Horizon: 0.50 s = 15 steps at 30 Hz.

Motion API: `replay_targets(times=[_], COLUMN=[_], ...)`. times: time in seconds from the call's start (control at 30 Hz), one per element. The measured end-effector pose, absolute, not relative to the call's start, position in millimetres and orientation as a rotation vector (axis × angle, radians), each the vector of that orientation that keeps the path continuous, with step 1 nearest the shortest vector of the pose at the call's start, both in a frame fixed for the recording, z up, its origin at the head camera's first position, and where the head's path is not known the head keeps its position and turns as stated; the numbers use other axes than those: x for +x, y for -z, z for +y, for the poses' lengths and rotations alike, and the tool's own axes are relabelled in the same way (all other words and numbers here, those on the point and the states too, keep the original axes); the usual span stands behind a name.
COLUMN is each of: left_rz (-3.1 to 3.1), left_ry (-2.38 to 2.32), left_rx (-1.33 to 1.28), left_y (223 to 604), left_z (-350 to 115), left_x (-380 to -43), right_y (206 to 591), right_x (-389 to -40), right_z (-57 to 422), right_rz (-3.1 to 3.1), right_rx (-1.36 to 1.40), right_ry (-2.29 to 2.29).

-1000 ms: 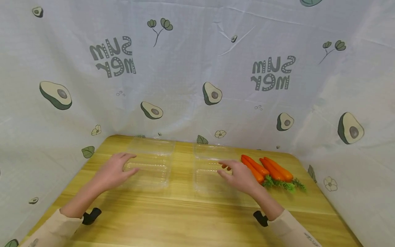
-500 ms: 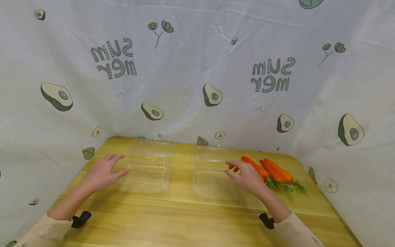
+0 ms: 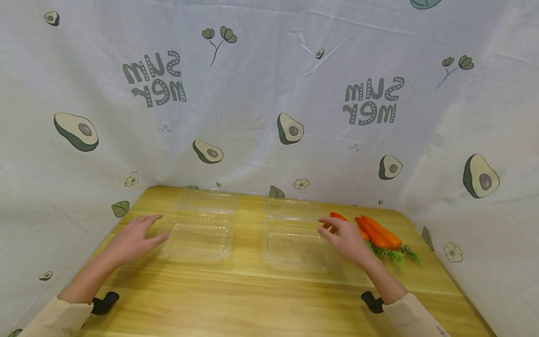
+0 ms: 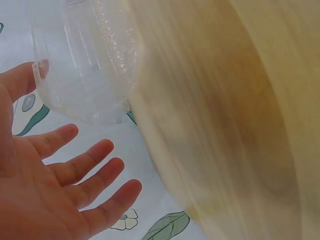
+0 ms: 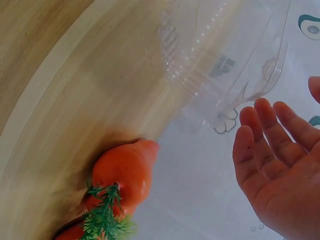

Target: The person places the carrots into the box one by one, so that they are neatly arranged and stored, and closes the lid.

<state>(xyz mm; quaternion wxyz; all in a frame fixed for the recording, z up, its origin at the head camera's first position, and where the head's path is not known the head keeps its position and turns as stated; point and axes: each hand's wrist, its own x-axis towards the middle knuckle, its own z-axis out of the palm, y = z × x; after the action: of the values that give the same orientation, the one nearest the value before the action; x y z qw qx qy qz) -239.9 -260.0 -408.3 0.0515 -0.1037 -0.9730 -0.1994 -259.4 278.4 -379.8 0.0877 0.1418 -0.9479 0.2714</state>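
Two clear plastic clamshell boxes stand side by side on the wooden table, lids raised at the back: the left box (image 3: 198,241) and the right box (image 3: 292,248). My left hand (image 3: 132,238) hovers at the left side of the left box, fingers spread and holding nothing. In the left wrist view that hand (image 4: 60,175) has its fingers apart. At the right box's right side, my right hand (image 3: 347,238) holds nothing, fingers gently bent. It partly hides the orange carrots (image 3: 381,232) with green tops. The right wrist view shows a carrot (image 5: 122,172) below the right hand (image 5: 280,160).
The wooden table (image 3: 236,299) ends at a white cloth backdrop (image 3: 248,93) printed with avocados, which encloses the back and both sides. Green carrot leaves (image 3: 396,255) lie toward the table's right side. Black straps are on both wrists.
Both hands have moved outward, the left hand to the left and the right hand to the right over some of the carrots. The boxes have stayed in place.
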Motion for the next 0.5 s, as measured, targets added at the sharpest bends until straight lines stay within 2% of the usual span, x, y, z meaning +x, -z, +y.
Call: replay_targets(times=[0.5], left_rz=[-2.98], left_ry=[0.845], left_rx=[-0.403], left_y=[415], left_z=[-270], left_x=[-240], right_y=[376], right_x=[-257], right_z=[299], right_rz=[-2.801], right_rx=[0.305], right_ry=[-0.857])
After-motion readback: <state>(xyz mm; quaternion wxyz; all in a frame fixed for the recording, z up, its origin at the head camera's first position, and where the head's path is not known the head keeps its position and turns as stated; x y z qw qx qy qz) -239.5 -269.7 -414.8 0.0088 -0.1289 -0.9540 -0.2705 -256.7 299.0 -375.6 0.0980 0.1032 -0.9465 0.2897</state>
